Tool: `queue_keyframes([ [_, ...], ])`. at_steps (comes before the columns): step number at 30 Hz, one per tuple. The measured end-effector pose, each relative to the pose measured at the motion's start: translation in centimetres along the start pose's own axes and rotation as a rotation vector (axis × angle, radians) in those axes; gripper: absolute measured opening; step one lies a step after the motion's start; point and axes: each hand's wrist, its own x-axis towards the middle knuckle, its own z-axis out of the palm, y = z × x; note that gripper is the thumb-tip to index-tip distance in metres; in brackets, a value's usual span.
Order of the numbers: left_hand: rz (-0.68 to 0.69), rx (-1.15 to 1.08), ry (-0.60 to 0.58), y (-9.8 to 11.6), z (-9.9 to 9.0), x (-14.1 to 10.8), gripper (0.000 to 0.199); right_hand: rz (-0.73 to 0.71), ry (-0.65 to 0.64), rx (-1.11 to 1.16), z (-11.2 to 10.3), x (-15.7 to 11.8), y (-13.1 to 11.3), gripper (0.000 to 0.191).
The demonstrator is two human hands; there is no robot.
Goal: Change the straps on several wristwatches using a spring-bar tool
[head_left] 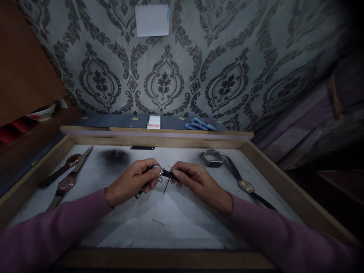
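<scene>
Over the middle of a shallow wooden-framed tray, my left hand (139, 177) pinches the round case of a wristwatch (159, 170) between thumb and fingers. Its dark strap (168, 174) runs right to my right hand (196, 180), whose thumb and fingertips are closed on it. A thin dark strand (166, 187) hangs down between the two hands. A thin, light-coloured tip shows above my right fingertips; what it belongs to is too small to tell. Part of a dark strap end (138, 195) shows under my left hand.
Two watches (67, 182) (73, 159) lie at the tray's left. On the right are a grey-banded watch (212, 158) and a gold-faced watch (246, 186). A small stick (157, 222) lies in front. Behind the tray's wooden rim (159, 142) are a blue cloth (199, 124) and a card (154, 122).
</scene>
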Motion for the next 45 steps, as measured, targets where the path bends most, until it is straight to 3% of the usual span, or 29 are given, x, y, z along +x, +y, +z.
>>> queue_keyframes([
  [5,-0.010,0.001,-0.004,-0.06,0.06,0.06,0.032,-0.145,0.074,-0.183,-0.10,0.04,0.07,0.033],
  [9,-0.025,-0.004,-0.001,-0.02,0.13,0.11,0.033,-0.166,0.104,-0.287,0.15,-0.08,0.14,0.029],
  [16,-0.012,0.010,0.015,-0.06,0.31,0.16,0.032,-0.245,0.281,-0.468,0.44,-0.40,-0.19,0.027],
  [26,-0.001,0.015,0.001,-0.54,0.08,0.16,0.028,-0.005,0.113,-0.162,0.82,-0.40,-0.27,0.026],
  [45,-0.049,-0.053,0.033,-0.30,0.16,0.21,0.030,-0.058,0.037,-0.139,0.43,-0.36,0.21,0.033],
])
